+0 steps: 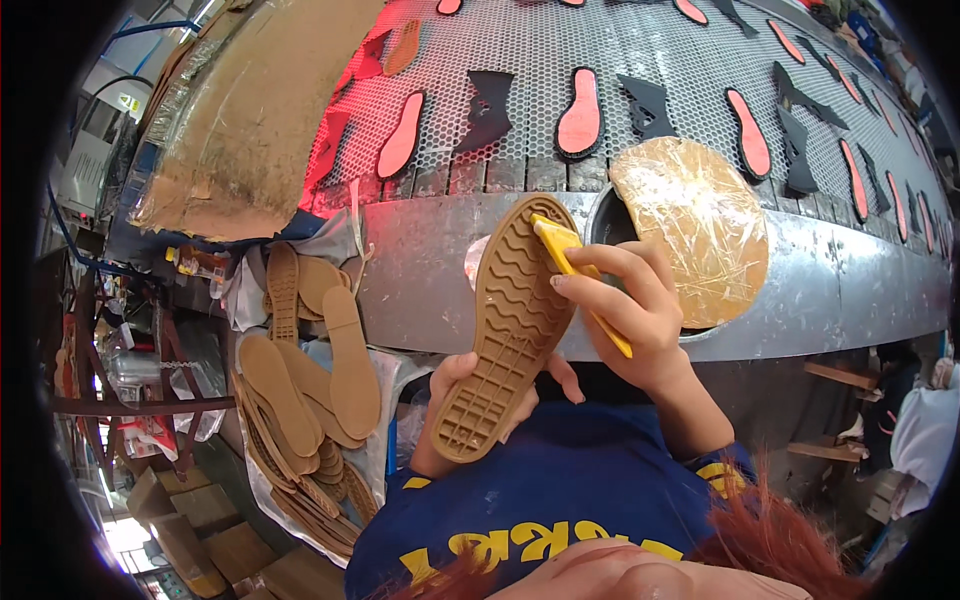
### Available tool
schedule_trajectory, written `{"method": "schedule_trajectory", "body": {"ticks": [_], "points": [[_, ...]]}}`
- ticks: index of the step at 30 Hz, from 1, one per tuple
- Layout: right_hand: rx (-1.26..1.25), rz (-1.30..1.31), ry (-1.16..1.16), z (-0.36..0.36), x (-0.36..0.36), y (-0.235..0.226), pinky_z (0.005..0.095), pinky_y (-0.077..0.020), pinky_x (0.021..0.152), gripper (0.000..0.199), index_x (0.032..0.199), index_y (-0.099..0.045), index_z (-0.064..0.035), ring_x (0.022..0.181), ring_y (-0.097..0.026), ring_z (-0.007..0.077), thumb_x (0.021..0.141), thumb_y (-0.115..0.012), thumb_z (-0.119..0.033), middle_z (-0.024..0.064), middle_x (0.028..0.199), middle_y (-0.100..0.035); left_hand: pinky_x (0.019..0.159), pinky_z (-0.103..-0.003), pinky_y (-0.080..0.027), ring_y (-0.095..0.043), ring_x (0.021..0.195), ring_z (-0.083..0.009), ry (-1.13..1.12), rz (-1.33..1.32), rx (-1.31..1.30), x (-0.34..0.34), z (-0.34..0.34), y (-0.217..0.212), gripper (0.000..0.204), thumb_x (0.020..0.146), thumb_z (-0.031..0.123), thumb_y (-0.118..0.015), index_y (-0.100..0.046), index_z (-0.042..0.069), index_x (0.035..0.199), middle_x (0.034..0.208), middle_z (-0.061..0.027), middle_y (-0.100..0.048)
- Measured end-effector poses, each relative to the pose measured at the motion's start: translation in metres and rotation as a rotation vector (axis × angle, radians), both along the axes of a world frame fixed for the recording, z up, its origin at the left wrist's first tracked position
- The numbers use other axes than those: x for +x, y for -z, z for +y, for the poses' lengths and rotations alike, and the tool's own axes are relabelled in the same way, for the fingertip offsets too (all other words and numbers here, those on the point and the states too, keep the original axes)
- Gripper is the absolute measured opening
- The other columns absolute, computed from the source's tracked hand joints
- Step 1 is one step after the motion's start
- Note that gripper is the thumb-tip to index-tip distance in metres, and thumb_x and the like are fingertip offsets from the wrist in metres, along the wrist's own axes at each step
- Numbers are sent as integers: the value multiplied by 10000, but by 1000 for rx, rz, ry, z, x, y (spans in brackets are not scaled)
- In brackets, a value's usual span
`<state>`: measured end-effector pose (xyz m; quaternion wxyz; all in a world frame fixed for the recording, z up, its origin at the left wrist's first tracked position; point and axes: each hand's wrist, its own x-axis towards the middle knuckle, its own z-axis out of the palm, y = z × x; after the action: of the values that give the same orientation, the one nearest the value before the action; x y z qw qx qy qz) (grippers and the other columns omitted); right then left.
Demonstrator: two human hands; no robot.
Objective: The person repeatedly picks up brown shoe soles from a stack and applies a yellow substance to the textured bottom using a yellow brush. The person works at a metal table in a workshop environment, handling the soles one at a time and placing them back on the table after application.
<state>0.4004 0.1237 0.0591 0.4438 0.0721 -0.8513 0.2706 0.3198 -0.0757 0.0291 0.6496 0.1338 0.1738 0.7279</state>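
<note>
My left hand [462,390] holds a tan rubber shoe sole [510,320] by its heel end, tread side facing me, tilted up toward the conveyor. My right hand [635,305] grips a yellow brush-like tool [568,262] whose tip rests against the sole's upper right edge near the toe. Both hands are raised in front of my blue shirt, just below the metal edge of the conveyor.
A perforated conveyor belt [530,130] carries several pink insoles [581,112] and dark cut pieces. A round tan disc wrapped in film [700,225] covers a hole in the metal rim. A pile of tan soles [305,390] lies at my left. Cardboard boxes [205,535] sit below.
</note>
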Motion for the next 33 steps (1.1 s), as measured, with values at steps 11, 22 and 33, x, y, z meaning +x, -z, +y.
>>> {"method": "schedule_trajectory", "body": {"ticks": [11, 22, 33], "points": [[-270, -116, -218, 4, 24, 2, 324, -452, 675, 301, 939, -665, -77, 770, -580, 214, 671, -639, 58, 73, 958, -675, 361, -242, -487, -536, 460, -174, -73, -34, -31, 9, 6, 2, 835, 916, 645, -298, -314, -63, 1358, 1034, -425, -473], [-152, -13, -149, -36, 27, 16, 334, -450, 657, 384, 993, -649, -57, 735, -573, 232, 615, -676, 4, 97, 985, -646, 342, -316, -474, -565, 480, -235, -194, -89, -181, 6, -1, 22, 718, 922, 604, -330, -436, -18, 1263, 890, -257, -576], [-720, -53, -36, 14, 1, 32, 297, -488, 674, 216, 973, -651, -29, 753, -625, 225, 777, -620, 57, 95, 884, -667, 353, -307, -490, -563, 450, -309, 59, -170, 42, -5, 9, 24, 760, 949, 477, -362, -103, -56, 1425, 1156, -545, -285]]}}
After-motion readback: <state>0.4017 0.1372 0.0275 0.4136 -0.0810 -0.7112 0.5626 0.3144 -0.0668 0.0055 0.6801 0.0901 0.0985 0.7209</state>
